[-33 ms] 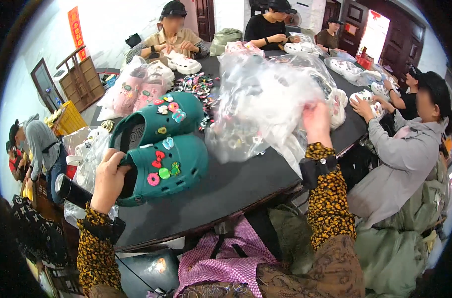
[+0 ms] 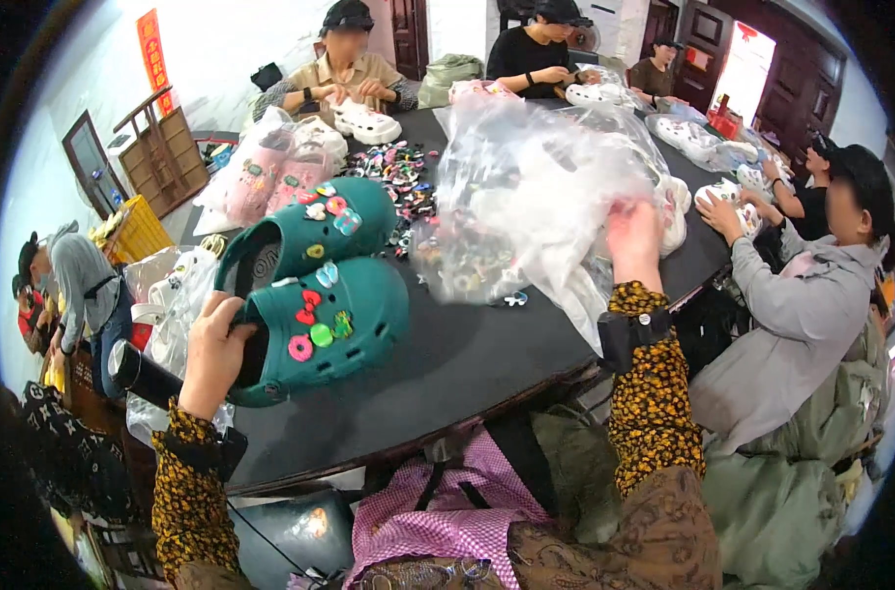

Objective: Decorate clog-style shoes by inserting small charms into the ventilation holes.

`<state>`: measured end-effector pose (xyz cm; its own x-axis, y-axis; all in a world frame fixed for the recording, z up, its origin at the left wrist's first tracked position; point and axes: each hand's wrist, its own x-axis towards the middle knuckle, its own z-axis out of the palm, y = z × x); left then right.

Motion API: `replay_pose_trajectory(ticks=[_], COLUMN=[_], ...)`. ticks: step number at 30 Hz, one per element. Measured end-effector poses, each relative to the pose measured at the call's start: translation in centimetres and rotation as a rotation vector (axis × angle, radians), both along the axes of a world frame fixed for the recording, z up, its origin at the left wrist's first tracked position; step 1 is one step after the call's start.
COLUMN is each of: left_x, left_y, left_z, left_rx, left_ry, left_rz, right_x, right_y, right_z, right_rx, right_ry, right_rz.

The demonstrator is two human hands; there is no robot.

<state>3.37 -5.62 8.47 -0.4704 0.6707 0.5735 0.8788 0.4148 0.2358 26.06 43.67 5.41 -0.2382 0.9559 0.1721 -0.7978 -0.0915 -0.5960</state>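
Observation:
My left hand (image 2: 214,356) is closed around the heel ends of a pair of dark green clogs (image 2: 364,320), held up over the near left of the table. Colourful charms, among them a red bow (image 2: 310,306) and a pink ring (image 2: 300,348), sit on the clogs' uppers. On the right, my right hand (image 2: 634,236) grips a clear plastic bag (image 2: 536,197) that spreads over the table's middle. Motion blurs this hand, and the plastic partly covers its fingertips. Loose charms (image 2: 398,182) lie in a pile beyond the green clogs, some showing through the plastic.
Bagged pink clogs (image 2: 256,182) stand at the back left of the dark table (image 2: 408,393); bagged white clogs (image 2: 177,285) are near my left wrist. White clogs (image 2: 679,202) lie beyond my right hand. Several people sit around the table, one in grey (image 2: 792,305) close on my right.
The plastic bag has shifted and crumpled differently in my right hand, its lower edge lifting off the table a little. The green clogs have moved slightly left and away from me in my left hand.

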Motion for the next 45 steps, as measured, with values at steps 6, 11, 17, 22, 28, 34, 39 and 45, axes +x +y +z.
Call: replay_pose_trajectory(ticks=[6, 11, 17, 22, 28, 34, 39, 45], left_x=[-2.2, -3.3, -2.2, -2.3, -0.6, 0.7, 3.0, 3.7], left_y=[-2.2, -2.6, 0.1, -1.4, -0.9, -1.4, 0.8, 0.6], left_z=[0.6, 3.5, 6.1, 5.2, 1.8, -2.8, -3.5, -3.5], left_rx=[0.192, 0.308, 0.325, 0.209, 0.084, -0.003, -0.059, -0.132], left_ry=[-0.025, 0.000, 0.047, 0.094, 0.009, -0.095, -0.074, -0.028], left_rz=[0.192, 0.224, 0.170, 0.216, 0.277, 0.239, 0.150, 0.064], right_x=[-3.8, -10.6, -19.7, -17.4, -11.3, -4.1, -1.7, 0.2], right_y=[-5.1, -15.5, -30.6, -37.3, -33.2, -30.0, -26.2, -21.8], right_z=[1.9, -1.1, -6.5, -5.2, -4.0, -1.7, -2.1, -0.7], right_rx=[0.183, 0.675, 1.019, 1.518, 1.725, 1.966, 1.867, 1.702], right_ry=[0.050, -0.497, -0.267, -0.582, -0.580, -0.647, -0.575, -0.819], right_rz=[-0.077, 0.147, 0.726, 0.873, 0.867, 1.181, 0.994, 0.826])
